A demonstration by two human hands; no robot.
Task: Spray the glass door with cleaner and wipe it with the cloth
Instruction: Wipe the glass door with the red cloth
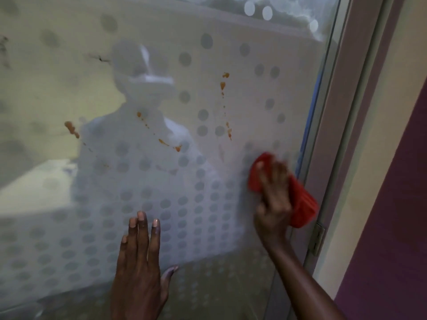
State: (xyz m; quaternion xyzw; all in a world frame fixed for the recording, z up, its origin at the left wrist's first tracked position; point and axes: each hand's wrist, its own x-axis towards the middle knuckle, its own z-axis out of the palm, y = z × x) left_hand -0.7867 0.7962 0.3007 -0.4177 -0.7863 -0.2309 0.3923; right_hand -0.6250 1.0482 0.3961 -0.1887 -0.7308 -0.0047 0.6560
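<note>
A glass door [69, 65] with rows of frosted dots fills most of the head view. Orange-brown splatters [227, 105] run down its middle, with more drips [72, 130] further left. My right hand [273, 195] presses a red cloth [302, 204] flat against the glass near the door's right edge, below the splatters. The hand is blurred. My left hand [139, 264] lies flat on the lower glass with its fingers spread, holding nothing. No spray bottle is in view.
The metal door frame [346, 112] with a hinge [317, 241] stands just right of the cloth. A cream jamb and a purple wall [392, 204] lie further right. A faint reflection of a person shows in the glass.
</note>
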